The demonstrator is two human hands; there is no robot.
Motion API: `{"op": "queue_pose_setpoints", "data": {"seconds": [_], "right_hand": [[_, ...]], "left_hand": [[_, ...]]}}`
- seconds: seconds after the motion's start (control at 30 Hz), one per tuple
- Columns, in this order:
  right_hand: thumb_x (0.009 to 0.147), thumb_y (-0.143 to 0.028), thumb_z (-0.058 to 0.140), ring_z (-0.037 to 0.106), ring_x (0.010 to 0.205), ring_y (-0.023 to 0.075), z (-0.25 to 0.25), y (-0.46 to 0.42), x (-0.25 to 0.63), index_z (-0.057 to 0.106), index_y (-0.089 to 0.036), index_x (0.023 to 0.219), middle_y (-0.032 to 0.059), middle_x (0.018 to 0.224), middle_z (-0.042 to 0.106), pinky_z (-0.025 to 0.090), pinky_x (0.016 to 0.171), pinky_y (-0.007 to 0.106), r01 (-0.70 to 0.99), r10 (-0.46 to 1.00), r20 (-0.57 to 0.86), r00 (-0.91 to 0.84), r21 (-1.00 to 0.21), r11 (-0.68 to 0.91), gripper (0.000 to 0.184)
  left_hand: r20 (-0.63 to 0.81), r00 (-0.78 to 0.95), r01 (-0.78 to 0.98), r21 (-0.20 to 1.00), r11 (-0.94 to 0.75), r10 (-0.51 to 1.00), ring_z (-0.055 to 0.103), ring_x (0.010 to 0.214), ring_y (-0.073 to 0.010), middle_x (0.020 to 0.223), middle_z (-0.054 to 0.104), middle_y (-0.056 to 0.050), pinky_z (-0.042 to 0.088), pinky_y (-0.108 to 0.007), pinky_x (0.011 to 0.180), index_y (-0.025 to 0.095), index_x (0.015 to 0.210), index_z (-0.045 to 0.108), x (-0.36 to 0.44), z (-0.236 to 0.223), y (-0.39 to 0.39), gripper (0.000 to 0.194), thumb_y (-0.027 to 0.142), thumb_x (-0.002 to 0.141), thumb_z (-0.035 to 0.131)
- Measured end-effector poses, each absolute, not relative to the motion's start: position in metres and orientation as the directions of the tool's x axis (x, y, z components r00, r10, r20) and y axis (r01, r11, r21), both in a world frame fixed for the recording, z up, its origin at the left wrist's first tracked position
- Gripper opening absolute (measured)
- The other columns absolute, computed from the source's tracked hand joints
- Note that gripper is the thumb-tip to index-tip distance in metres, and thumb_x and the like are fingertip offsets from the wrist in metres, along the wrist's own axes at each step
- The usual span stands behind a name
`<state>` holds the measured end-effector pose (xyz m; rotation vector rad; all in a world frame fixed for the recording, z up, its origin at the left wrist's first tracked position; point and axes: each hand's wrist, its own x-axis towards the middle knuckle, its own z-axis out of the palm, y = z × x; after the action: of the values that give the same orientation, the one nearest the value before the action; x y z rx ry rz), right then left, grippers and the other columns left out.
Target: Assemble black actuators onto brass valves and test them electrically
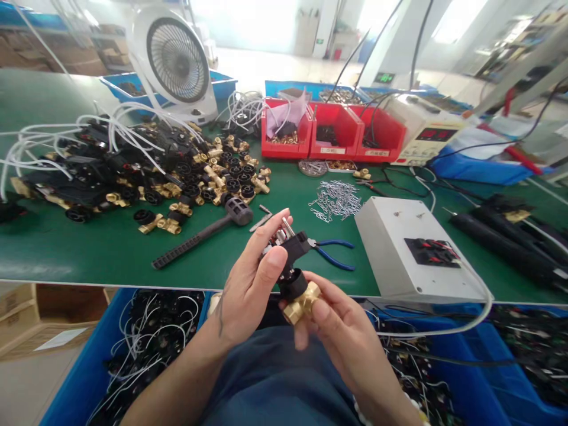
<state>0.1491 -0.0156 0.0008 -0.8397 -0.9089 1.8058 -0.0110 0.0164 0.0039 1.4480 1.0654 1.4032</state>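
Observation:
Between my hands, over the table's front edge, is a brass valve body with a black collar, joined to a black actuator part with a metal pin on top. My left hand grips the black part from the left, thumb on its near side. The fingers of my right hand are closed round the brass fitting below. Just beyond lie blue-handled pliers, partly behind the black part. A black mallet rests to the left. Silvery wire clips form a loose pile farther back.
Brass valves and black units with white cables crowd the left of the table. Red bins stand behind, near a white fan. A grey switch box sits right. Blue crates flank my lap.

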Motion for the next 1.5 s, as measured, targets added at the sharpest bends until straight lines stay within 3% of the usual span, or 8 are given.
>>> {"op": "queue_pose_setpoints", "data": {"seconds": [0.23, 0.4, 0.53, 0.73, 0.87, 1.0, 1.17, 1.5], "right_hand": [[0.088, -0.038, 0.080, 0.072, 0.066, 0.0094, 0.006, -0.021, 0.140, 0.067, -0.025, 0.124, -0.0004, 0.077, 0.076, 0.059, 0.069, 0.018, -0.415, 0.955, -0.117, -0.274, -0.881, -0.227, 0.041], [0.091, -0.038, 0.076, 0.071, 0.065, 0.0085, -0.003, -0.018, 0.137, 0.066, -0.025, 0.127, -0.0015, 0.072, 0.074, 0.058, 0.070, 0.016, -0.412, 0.969, -0.091, -0.232, -0.893, -0.182, 0.040], [0.089, -0.047, 0.077, 0.062, 0.056, 0.0053, -0.005, -0.010, 0.139, 0.070, -0.022, 0.120, -0.0014, 0.071, 0.070, 0.052, 0.061, 0.014, -0.466, 0.969, -0.162, -0.188, -0.854, -0.233, 0.041], [0.085, -0.056, 0.077, 0.049, 0.051, 0.0051, -0.001, -0.009, 0.140, 0.066, -0.022, 0.126, 0.0020, 0.078, 0.070, 0.042, 0.049, 0.016, -0.366, 0.982, -0.175, -0.074, -0.911, -0.190, 0.054], [0.091, -0.061, 0.067, 0.055, 0.056, 0.0098, -0.004, -0.005, 0.148, 0.069, -0.023, 0.122, 0.0009, 0.073, 0.065, 0.046, 0.052, 0.020, -0.140, 0.998, -0.010, -0.069, -0.990, -0.020, 0.050], [0.098, -0.068, 0.048, 0.066, 0.094, 0.0179, -0.008, 0.013, 0.155, 0.073, -0.026, 0.118, 0.0065, 0.108, 0.070, 0.055, 0.082, 0.030, 0.029, 0.955, 0.279, 0.098, -0.960, 0.277, 0.052], [0.101, -0.066, 0.042, 0.067, 0.110, 0.0234, -0.001, 0.028, 0.141, 0.070, -0.025, 0.121, 0.0086, 0.124, 0.068, 0.053, 0.100, 0.043, -0.219, 0.967, 0.243, 0.072, -0.942, 0.253, 0.053], [0.099, -0.050, 0.042, 0.063, 0.083, 0.0186, 0.012, 0.034, 0.125, 0.067, -0.020, 0.087, 0.0039, 0.084, 0.065, 0.054, 0.080, 0.033, -0.342, 0.954, 0.124, 0.275, -0.914, 0.217, 0.041]], "left_hand": [[0.377, 0.022, 0.174, 0.911, -0.375, 0.926, 0.051, 0.142, -0.0147, 0.151, 0.058, 0.000, 0.036, -0.023, 0.120, 0.026, 0.153, 0.045, -0.010, 0.009, 0.009, 0.051, 0.046, 0.106, 0.043], [0.347, 0.107, 0.265, 0.893, -0.363, 0.932, 0.045, 0.147, -0.0184, 0.158, 0.049, -0.004, 0.035, -0.033, 0.124, 0.026, 0.157, 0.037, -0.014, 0.004, 0.015, 0.055, 0.050, 0.107, 0.037], [0.420, 0.150, 0.485, 0.758, -0.437, 0.895, 0.031, 0.155, -0.0285, 0.167, 0.032, -0.010, 0.033, -0.047, 0.126, 0.029, 0.160, 0.027, -0.020, -0.002, 0.014, 0.077, 0.065, 0.096, 0.051], [0.488, 0.167, 0.651, 0.598, -0.468, 0.857, 0.054, 0.134, -0.0255, 0.144, 0.048, -0.013, 0.056, -0.037, 0.104, 0.028, 0.159, 0.024, -0.018, -0.004, 0.001, 0.085, 0.062, 0.091, 0.064], [0.550, 0.104, 0.660, 0.585, -0.471, 0.829, 0.060, 0.122, -0.0222, 0.132, 0.055, -0.011, 0.058, -0.033, 0.098, 0.023, 0.149, 0.036, -0.013, -0.002, 0.002, 0.074, 0.045, 0.088, 0.071], [0.583, 0.069, 0.619, 0.612, -0.492, 0.810, 0.063, 0.109, -0.0191, 0.121, 0.059, -0.007, 0.058, -0.031, 0.095, 0.020, 0.139, 0.043, -0.007, 0.000, 0.002, 0.073, 0.041, 0.078, 0.076], [0.588, 0.080, 0.579, 0.629, -0.518, 0.805, 0.064, 0.105, -0.0173, 0.118, 0.060, -0.006, 0.059, -0.028, 0.092, 0.018, 0.137, 0.044, 0.002, 0.003, -0.003, 0.072, 0.041, 0.077, 0.074], [0.635, 0.035, 0.532, 0.642, -0.552, 0.771, 0.065, 0.098, -0.0199, 0.112, 0.063, -0.007, 0.061, -0.033, 0.085, 0.019, 0.132, 0.046, 0.016, -0.005, -0.001, 0.066, 0.040, 0.075, 0.073]]}}
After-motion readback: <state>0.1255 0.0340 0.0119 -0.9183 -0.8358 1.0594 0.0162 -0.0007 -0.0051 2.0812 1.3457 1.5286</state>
